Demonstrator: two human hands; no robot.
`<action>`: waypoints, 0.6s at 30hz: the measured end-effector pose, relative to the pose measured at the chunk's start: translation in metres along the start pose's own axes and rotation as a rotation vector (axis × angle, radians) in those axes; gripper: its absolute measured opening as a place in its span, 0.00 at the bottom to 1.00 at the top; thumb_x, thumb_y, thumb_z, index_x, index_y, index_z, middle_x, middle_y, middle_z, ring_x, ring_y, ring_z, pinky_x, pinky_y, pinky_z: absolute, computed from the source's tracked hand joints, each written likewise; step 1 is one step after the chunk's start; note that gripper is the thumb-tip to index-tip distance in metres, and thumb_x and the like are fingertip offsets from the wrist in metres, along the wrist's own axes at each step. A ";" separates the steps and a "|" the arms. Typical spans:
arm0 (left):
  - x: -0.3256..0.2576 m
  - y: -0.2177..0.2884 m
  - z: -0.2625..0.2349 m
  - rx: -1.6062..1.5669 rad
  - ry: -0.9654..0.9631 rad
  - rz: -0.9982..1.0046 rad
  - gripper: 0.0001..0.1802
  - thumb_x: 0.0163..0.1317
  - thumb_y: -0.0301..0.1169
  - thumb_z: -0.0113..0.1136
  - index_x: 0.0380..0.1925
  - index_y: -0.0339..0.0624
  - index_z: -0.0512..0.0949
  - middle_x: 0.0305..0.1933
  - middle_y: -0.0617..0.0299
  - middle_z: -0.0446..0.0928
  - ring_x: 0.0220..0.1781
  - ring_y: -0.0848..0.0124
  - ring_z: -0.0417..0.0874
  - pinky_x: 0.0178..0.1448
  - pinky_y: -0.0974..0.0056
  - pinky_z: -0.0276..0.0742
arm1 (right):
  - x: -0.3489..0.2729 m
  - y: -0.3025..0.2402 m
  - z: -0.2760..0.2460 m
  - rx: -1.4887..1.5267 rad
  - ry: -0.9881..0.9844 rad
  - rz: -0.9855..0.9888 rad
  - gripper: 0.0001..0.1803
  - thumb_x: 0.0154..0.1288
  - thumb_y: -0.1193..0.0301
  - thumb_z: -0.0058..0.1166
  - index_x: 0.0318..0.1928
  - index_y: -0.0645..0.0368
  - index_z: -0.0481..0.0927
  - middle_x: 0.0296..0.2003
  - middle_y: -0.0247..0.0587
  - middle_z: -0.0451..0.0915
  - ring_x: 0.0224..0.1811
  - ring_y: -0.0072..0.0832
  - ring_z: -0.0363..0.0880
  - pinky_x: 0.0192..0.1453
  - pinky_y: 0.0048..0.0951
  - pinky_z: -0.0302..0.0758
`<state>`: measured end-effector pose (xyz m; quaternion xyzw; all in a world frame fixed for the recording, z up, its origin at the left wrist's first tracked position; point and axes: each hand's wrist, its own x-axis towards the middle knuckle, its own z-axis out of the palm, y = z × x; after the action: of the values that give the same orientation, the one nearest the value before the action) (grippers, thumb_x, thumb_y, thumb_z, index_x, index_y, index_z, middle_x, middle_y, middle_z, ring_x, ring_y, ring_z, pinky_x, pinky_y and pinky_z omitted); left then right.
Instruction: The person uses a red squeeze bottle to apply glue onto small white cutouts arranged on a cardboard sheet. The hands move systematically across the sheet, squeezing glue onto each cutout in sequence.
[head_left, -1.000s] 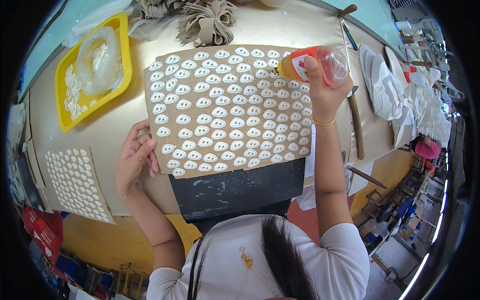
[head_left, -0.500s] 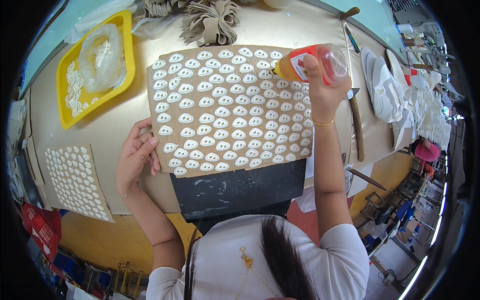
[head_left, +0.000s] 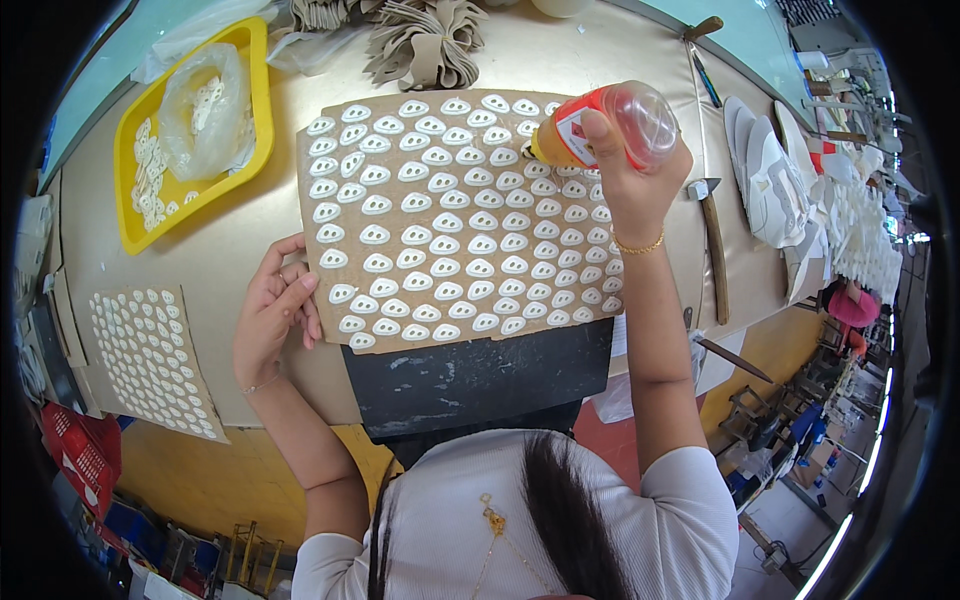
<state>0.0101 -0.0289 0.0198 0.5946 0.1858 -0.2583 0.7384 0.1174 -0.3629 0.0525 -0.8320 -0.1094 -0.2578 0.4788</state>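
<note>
A brown cardboard sheet lies before me, covered in rows of small white rounded pieces, each with two holes. My left hand grips the sheet's left edge, its thumb at the border and some fingertips hidden. In my right hand is a clear squeeze bottle with a red label and yellowish contents. The bottle is tilted, its dark nozzle down among the pieces at the upper right of the sheet. Whether the tip touches one I cannot tell. Bottle and hand cover some pieces there.
A yellow tray at far left holds loose white pieces and a plastic bag. A second covered cardboard sheet lies at left. A black board is under the main sheet's near edge. At right lie a hammer and white cut shapes.
My right hand and the bottle have shifted slightly to the left, taking the nozzle to pieces farther left. My left hand has stayed at the sheet's edge.
</note>
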 end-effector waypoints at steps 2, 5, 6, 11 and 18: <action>0.000 0.000 -0.001 -0.001 -0.001 0.004 0.23 0.64 0.26 0.50 0.58 0.34 0.59 0.28 0.60 0.75 0.13 0.77 0.73 0.12 0.76 0.66 | -0.002 0.001 -0.003 -0.037 0.008 -0.010 0.20 0.48 0.61 0.70 0.34 0.63 0.81 0.27 0.36 0.82 0.28 0.22 0.80 0.33 0.20 0.75; 0.001 -0.001 0.000 -0.008 -0.009 0.004 0.23 0.64 0.26 0.50 0.57 0.34 0.60 0.28 0.59 0.75 0.13 0.77 0.73 0.12 0.76 0.66 | -0.003 0.004 -0.009 -0.038 0.014 0.005 0.19 0.49 0.61 0.70 0.34 0.63 0.81 0.27 0.36 0.82 0.28 0.21 0.80 0.33 0.20 0.75; 0.001 -0.001 0.000 -0.007 -0.007 0.005 0.23 0.64 0.26 0.50 0.57 0.34 0.60 0.28 0.59 0.75 0.13 0.77 0.73 0.12 0.76 0.66 | -0.003 0.004 -0.010 -0.037 0.020 0.005 0.19 0.49 0.61 0.70 0.34 0.63 0.81 0.27 0.36 0.82 0.28 0.21 0.80 0.33 0.20 0.75; 0.002 -0.002 -0.002 0.000 -0.008 0.005 0.22 0.64 0.26 0.50 0.57 0.35 0.60 0.28 0.59 0.75 0.13 0.77 0.73 0.12 0.76 0.66 | -0.003 0.008 -0.011 0.006 0.045 0.011 0.18 0.49 0.61 0.70 0.33 0.63 0.81 0.27 0.36 0.82 0.27 0.20 0.79 0.32 0.20 0.75; 0.002 -0.003 -0.002 -0.009 -0.013 0.004 0.22 0.64 0.26 0.50 0.58 0.36 0.60 0.28 0.59 0.75 0.13 0.77 0.73 0.12 0.76 0.66 | -0.001 0.010 -0.012 -0.027 0.044 -0.030 0.18 0.50 0.61 0.70 0.32 0.63 0.81 0.27 0.36 0.81 0.27 0.20 0.79 0.32 0.20 0.74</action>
<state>0.0096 -0.0274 0.0162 0.5900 0.1810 -0.2596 0.7428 0.1169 -0.3785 0.0495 -0.8307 -0.1079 -0.2848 0.4660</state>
